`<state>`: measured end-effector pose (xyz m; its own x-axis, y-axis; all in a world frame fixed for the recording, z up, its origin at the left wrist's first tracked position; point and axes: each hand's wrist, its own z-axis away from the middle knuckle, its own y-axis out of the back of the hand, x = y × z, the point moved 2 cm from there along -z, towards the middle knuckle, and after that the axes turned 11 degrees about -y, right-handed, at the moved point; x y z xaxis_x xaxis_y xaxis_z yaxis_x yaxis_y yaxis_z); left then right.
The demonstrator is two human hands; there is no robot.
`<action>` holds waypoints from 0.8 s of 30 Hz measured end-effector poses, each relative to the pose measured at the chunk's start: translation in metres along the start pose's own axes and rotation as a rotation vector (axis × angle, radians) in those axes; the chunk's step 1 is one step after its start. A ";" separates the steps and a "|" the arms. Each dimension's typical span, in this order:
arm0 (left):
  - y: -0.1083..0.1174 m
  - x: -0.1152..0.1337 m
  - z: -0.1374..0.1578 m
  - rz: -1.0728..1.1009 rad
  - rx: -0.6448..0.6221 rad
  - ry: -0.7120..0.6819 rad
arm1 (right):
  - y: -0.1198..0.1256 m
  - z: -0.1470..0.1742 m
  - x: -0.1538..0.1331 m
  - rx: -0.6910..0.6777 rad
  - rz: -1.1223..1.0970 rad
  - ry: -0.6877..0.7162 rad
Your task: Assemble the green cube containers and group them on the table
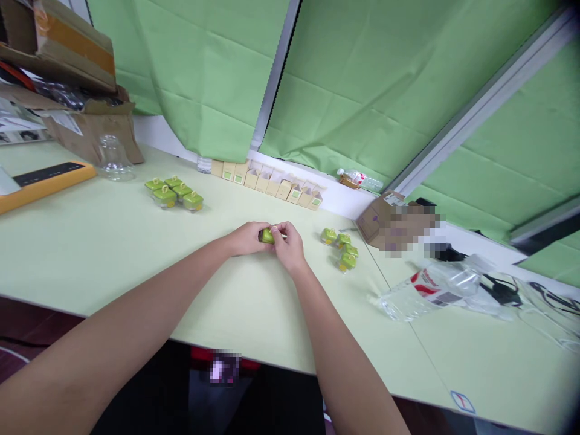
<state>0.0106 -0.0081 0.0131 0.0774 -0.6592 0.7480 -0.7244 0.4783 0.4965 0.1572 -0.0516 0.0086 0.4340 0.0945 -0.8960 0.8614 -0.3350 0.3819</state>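
Observation:
Over the middle of the table, both hands meet on one small green-lidded container (267,236). My left hand (246,239) is closed around its left side. From the right, my right hand (289,248) pinches its top with thumb and fingers. The container's lower part is hidden by the hands. Several similar containers (165,196), with green lids, loop handles and clear bottoms, stand grouped to the left. Several more containers (347,260) form a short line to the right of my right hand.
A row of small cardboard boxes (268,183) lines the table's back edge. A glass jar (115,158) and a yellow-orange device (54,181) stand left. A large clear plastic bottle (408,296) lies right, near cables and a cardboard carton (378,220). Green curtains (353,90) hang behind.

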 end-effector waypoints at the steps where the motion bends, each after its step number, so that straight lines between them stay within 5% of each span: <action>1: 0.000 -0.001 0.000 -0.001 0.010 0.008 | 0.001 -0.001 0.000 0.015 -0.033 -0.008; 8: 0.001 -0.017 0.000 -0.021 0.044 -0.007 | 0.012 -0.005 -0.003 0.114 -0.507 -0.310; 12: 0.007 -0.031 0.001 -0.207 0.126 0.055 | 0.015 -0.005 0.000 0.121 -0.575 -0.546; 16: 0.018 -0.037 0.002 -0.393 0.143 0.034 | 0.015 -0.007 0.004 0.048 -0.589 -0.632; 21: 0.022 -0.005 0.004 -0.570 0.185 -0.158 | 0.015 -0.008 0.006 0.038 -0.579 -0.671; 24: 0.009 0.020 0.004 -0.473 0.121 -0.284 | 0.015 -0.008 0.004 0.016 -0.554 -0.652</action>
<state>0.0028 -0.0193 0.0314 0.2374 -0.9240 0.2999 -0.7301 0.0340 0.6825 0.1737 -0.0490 0.0120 -0.2918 -0.3082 -0.9055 0.8982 -0.4136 -0.1487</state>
